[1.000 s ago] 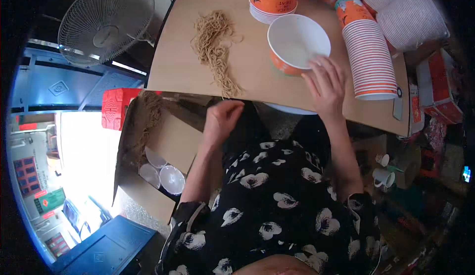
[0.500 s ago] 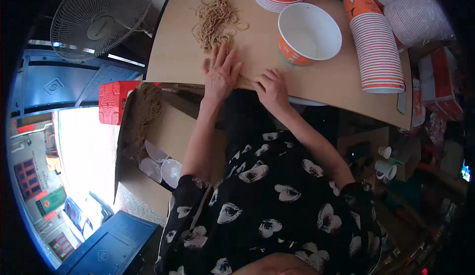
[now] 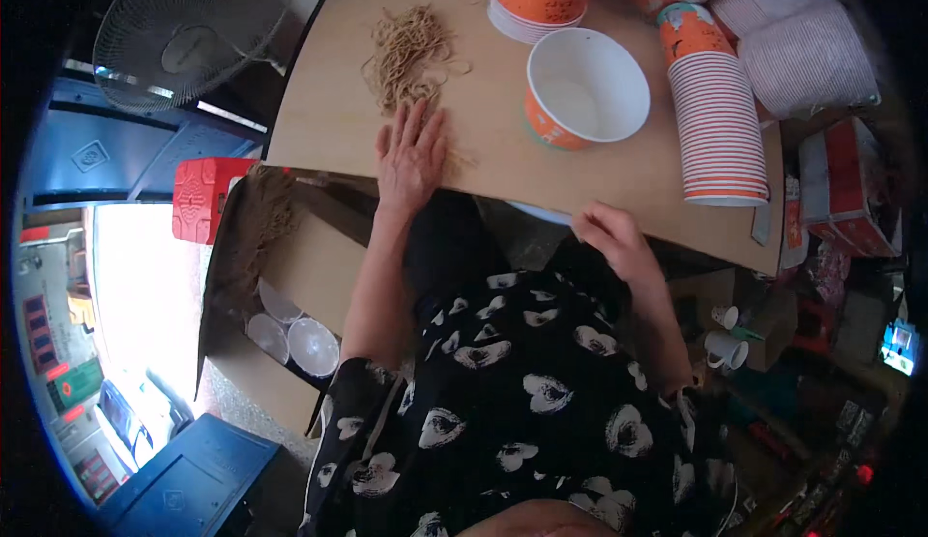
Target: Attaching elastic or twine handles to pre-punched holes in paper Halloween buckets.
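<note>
Tan dried noodle strands (image 3: 411, 54) lay heaped on the wooden bench (image 3: 329, 102); left hand (image 3: 411, 155) pressed flat, grip open, corralling strays; right hand (image 3: 614, 239) loosely curled, empty, at the edge.

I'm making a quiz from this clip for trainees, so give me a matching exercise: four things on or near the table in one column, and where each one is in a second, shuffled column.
Things:
1. left hand
2. right hand
3. empty paper bowl
4. stack of paper cups

Places:
A. lying on its side at the table's right end
B. at the table's near edge, below the bowl
C. flat on the table, just below the noodle pile
D. upright mid-table, left of the cups

Pairs: 1-C, 2-B, 3-D, 4-A
</note>
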A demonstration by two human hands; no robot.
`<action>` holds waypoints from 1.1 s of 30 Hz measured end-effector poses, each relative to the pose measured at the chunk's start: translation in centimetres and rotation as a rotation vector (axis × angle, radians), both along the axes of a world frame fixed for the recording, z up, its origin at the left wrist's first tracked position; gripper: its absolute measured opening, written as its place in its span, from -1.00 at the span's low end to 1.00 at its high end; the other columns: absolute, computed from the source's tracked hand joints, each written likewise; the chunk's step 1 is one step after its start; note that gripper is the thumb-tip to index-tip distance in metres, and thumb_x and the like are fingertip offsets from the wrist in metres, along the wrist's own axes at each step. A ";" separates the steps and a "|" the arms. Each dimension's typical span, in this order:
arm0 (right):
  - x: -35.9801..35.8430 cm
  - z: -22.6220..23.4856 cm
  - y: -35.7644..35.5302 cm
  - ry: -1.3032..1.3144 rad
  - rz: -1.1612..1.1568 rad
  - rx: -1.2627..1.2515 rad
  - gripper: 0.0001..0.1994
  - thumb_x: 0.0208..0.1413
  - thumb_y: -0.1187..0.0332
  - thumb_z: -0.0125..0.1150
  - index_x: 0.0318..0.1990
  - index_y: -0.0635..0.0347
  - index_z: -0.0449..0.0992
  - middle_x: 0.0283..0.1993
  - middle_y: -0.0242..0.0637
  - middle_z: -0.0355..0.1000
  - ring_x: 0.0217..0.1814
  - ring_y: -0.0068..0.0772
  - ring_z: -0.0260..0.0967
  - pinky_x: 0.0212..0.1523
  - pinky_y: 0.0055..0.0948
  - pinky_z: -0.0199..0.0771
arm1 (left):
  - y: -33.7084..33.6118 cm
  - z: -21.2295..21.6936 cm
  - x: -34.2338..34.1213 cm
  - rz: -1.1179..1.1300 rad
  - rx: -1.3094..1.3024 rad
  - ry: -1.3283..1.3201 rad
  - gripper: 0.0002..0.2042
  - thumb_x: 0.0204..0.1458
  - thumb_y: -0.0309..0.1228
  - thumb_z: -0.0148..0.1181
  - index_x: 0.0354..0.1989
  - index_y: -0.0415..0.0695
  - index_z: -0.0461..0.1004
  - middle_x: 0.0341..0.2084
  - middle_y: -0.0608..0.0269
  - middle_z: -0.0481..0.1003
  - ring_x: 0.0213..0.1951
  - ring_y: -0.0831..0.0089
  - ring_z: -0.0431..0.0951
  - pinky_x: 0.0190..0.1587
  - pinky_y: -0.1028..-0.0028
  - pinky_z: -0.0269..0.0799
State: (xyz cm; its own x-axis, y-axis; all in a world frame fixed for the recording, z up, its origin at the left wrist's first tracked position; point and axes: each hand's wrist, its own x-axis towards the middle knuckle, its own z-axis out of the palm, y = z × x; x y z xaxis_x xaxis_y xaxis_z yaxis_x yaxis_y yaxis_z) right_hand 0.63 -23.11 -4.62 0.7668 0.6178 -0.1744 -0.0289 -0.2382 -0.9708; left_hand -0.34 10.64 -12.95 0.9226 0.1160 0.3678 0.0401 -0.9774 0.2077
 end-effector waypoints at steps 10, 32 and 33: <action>4.8 8.2 -15.3 0.168 1.089 0.916 -0.78 0.18 0.23 0.23 -0.47 0.01 0.38 -0.52 -0.51 0.42 -0.63 -0.40 0.35 -0.63 -0.37 0.15 | -0.7 0.5 0.1 0.001 0.034 -0.009 -0.59 0.20 -0.22 0.10 0.24 0.12 0.42 0.31 0.20 0.29 0.36 0.14 0.21 0.32 0.07 0.09; 1.5 5.3 -0.8 -0.142 -0.311 0.210 -0.66 0.44 0.15 -0.16 0.02 0.26 0.41 -0.17 -0.35 0.44 -0.23 -0.65 0.35 -0.19 -0.60 0.43 | -18.3 11.9 -0.6 -0.426 -1.991 0.399 -0.86 0.21 -0.49 0.18 -0.13 -0.27 0.51 -0.32 0.17 0.62 -0.30 0.49 0.64 -0.19 0.53 0.59; 1.0 5.2 -0.5 -0.028 -0.369 0.227 -0.63 0.44 0.12 -0.17 0.01 0.26 0.41 -0.19 -0.36 0.44 -0.26 -0.67 0.34 -0.24 -0.61 0.42 | -18.2 12.0 -0.5 -0.443 -2.024 0.420 -0.84 0.21 -0.49 0.18 -0.11 -0.29 0.50 -0.33 0.17 0.61 -0.29 0.49 0.65 -0.18 0.51 0.62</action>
